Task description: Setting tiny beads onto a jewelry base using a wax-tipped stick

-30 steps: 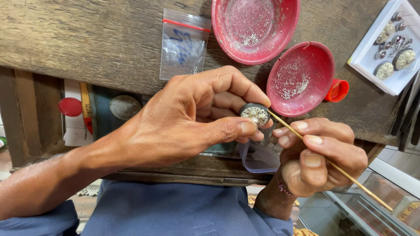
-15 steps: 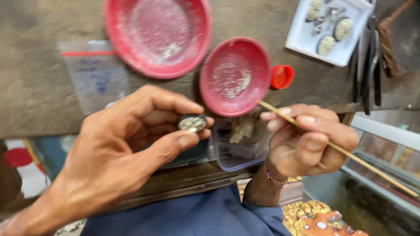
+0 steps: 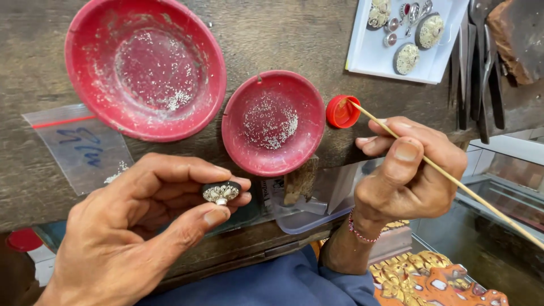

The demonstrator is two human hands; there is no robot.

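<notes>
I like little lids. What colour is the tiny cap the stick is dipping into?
Red. The small cap shows best in the head view, beside the smaller red dish.

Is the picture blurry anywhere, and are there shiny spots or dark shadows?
In the head view, the left hand and its small silver ornament look sharp, as do both red dishes; soft even light, with only a faint gleam on the dish rims; the thin stick in the right hand blurs a little toward the lower right corner; the space under the bench is dim.
</notes>
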